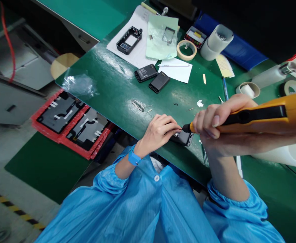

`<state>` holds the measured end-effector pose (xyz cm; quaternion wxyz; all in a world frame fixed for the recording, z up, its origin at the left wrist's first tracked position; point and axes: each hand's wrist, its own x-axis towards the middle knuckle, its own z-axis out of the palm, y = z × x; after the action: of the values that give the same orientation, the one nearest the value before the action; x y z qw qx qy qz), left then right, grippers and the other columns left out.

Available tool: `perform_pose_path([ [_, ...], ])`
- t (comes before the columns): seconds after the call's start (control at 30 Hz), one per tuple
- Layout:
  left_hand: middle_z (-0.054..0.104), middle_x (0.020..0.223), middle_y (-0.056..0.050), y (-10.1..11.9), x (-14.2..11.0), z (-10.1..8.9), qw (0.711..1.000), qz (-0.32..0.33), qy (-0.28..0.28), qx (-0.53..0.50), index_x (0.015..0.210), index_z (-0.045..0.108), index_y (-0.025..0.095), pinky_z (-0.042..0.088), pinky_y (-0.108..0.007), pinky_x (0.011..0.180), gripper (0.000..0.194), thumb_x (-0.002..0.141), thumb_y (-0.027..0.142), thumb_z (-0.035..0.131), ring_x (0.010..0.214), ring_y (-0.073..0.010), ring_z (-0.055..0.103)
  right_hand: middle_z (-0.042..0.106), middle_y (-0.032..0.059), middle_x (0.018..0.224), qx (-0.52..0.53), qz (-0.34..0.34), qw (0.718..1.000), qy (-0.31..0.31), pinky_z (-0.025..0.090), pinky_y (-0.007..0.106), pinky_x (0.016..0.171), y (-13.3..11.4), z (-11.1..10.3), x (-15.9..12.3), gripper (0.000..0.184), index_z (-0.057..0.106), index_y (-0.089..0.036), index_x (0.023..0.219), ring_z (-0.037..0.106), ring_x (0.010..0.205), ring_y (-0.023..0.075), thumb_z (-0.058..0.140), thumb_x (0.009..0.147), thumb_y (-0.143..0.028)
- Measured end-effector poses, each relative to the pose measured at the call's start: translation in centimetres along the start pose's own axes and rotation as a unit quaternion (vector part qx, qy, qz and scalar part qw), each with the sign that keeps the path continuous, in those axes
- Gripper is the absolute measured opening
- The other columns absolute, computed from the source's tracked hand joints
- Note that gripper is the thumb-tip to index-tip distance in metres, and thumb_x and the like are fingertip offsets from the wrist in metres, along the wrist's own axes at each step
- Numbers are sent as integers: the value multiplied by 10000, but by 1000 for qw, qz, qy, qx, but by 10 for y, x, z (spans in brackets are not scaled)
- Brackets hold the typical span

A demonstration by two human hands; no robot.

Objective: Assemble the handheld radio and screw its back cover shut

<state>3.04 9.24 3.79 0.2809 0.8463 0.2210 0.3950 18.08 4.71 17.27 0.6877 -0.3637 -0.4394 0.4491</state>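
My right hand (213,118) is wrapped round an orange and black electric screwdriver (259,118), held nearly level with its black nose toward the left. The nose is over a small black handheld device (184,137) near the table's front edge. My left hand (160,130), with a blue wrist strap (134,157), lies over the device's left part. Its fingertips are pinched together right by the screwdriver nose; whatever is between them is hidden. Farther back are two black battery packs (146,72) and an open black device casing (129,39) on white paper.
Tape roll (186,50), white cups (220,35), a blue pen (225,88) and a clear bottle (270,77) stand or lie at the back right. A wire coil (138,105) and plastic film (78,84) are on the left. Red-wrapped panels (62,141) sit below the table edge.
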Motion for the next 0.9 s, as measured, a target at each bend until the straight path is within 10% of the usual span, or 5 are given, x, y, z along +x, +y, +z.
perform_pose_path([
  [0.3,793,991,-54,-2,2,0,993,-63,95,-40,995,782,205,560,-351,914,357,1190,451,611,956,-199,734,477,-53,510,-18,55,996,-63,343,291,479,8,-1,-13,690,756,-205,761,427,409,116,705,997,-851],
  [0.9,741,949,-18,-7,0,11,992,-97,-12,76,992,725,224,492,-324,883,284,1203,334,571,939,-213,697,458,-57,511,-32,66,994,-84,324,292,422,38,4,-18,788,667,-226,718,380,360,117,612,907,-988],
])
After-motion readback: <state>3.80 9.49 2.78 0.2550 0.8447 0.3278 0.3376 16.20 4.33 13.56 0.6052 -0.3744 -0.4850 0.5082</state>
